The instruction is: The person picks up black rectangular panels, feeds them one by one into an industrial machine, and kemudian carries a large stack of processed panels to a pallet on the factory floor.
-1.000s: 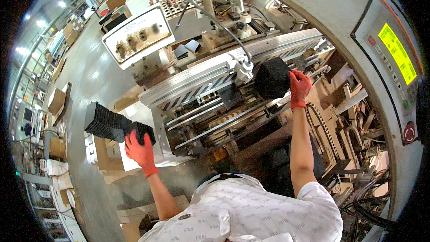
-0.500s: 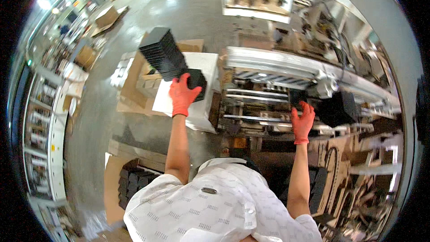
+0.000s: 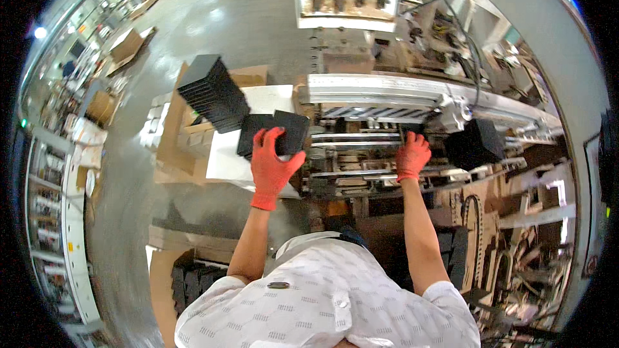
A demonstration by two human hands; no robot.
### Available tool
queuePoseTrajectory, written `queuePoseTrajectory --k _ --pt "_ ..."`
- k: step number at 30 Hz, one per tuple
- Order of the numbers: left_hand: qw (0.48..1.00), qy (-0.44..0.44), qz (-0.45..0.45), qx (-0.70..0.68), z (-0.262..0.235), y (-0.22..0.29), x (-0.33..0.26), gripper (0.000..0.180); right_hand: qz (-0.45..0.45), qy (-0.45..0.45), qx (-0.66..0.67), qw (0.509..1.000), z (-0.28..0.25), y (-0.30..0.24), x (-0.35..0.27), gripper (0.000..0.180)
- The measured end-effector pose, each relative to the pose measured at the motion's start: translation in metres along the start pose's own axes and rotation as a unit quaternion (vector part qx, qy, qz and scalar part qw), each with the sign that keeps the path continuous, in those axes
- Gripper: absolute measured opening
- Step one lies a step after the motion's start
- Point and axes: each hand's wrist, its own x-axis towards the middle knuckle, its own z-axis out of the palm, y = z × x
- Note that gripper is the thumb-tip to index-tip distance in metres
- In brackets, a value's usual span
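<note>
My left hand point(image 3: 274, 171), in a red glove, is at a pair of black box-shaped pieces over a white surface point(image 3: 222, 158). Its fingers and thumb are spread around the right-hand black box point(image 3: 293, 129); the other black box point(image 3: 253, 130) lies against its left side. A tall leaning stack of thin-edged black pieces point(image 3: 213, 93) rises just behind them. On the machine's rails, my right hand point(image 3: 412, 156), also red-gloved, curls its fingertips over a small dark block point(image 3: 412, 130), mostly hidden by the fingers.
A larger black block point(image 3: 476, 144) sits on the machine, right of my right hand. The long metal beam point(image 3: 387, 89) crosses behind, carrying a silver fitting point(image 3: 453, 113). An open carton point(image 3: 171, 154) stands left of the white surface. Another carton point(image 3: 161, 283) with black pieces is at lower left.
My right hand has closed its fingers over the dark block on the rails. Beside my left hand, two black boxes now show where one showed before. The whole view has shifted slightly.
</note>
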Motion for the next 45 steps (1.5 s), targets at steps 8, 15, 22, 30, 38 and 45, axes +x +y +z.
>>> queuePoseTrajectory --k 8,15,22,30,38,45 --pt "0.955 -0.195 -0.011 -0.222 0.157 0.081 -0.042 0.069 -0.008 0.056 0.076 0.995 -0.088 0.006 -0.003 0.023" --pt "0.974 -0.116 -0.017 -0.193 0.309 0.157 -0.042 0.067 0.125 0.206 0.153 0.958 -0.169 0.036 -0.050 0.028" --pt "0.984 -0.171 0.017 -0.040 0.342 0.178 -0.047 0.049 0.199 0.198 0.112 0.953 -0.215 0.077 -0.081 0.028" --pt "0.987 -0.131 0.082 0.031 0.330 0.174 -0.036 0.039 0.228 0.243 0.156 0.930 -0.248 0.081 -0.068 0.036" --pt "0.986 -0.147 0.072 0.039 0.338 0.171 -0.039 0.044 0.256 0.276 0.418 0.827 -0.257 0.152 0.064 0.029" --pt "0.984 -0.156 0.074 0.040 0.340 0.173 -0.042 0.045 0.267 0.196 0.593 0.734 -0.181 0.234 0.102 0.024"
